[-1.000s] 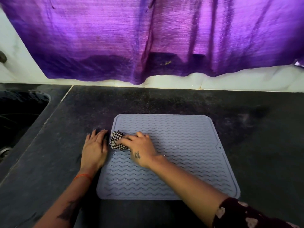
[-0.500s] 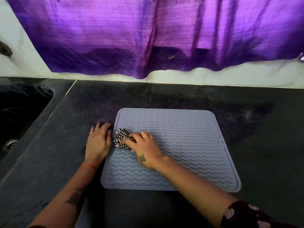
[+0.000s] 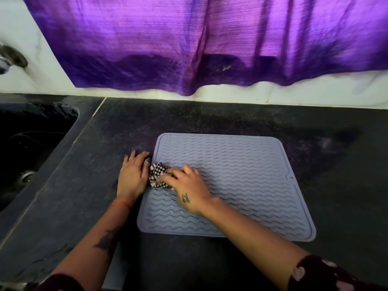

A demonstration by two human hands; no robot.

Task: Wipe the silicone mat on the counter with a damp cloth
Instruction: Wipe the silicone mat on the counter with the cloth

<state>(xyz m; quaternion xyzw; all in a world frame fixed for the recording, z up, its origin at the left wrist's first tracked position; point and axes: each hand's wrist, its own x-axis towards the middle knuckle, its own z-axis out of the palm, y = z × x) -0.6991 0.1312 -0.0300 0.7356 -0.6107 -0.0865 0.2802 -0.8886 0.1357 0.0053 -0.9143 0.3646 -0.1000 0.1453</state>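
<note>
A grey-blue silicone mat (image 3: 241,177) with wavy ridges lies flat on the black counter (image 3: 336,185). My right hand (image 3: 186,187) presses a bunched black-and-white checked cloth (image 3: 157,177) onto the mat's left part, fingers curled over it. My left hand (image 3: 134,175) lies flat on the counter, fingers spread, its fingertips touching the mat's left edge next to the cloth.
A dark sink (image 3: 29,148) with a drain is sunk into the counter at the left. A purple curtain (image 3: 210,43) hangs over the white wall behind, and a tap fitting (image 3: 10,57) shows at the far left.
The view has shifted so the mat sits further right in the frame. Both hands keep their places at the mat's left edge, the cloth still under the right hand.
</note>
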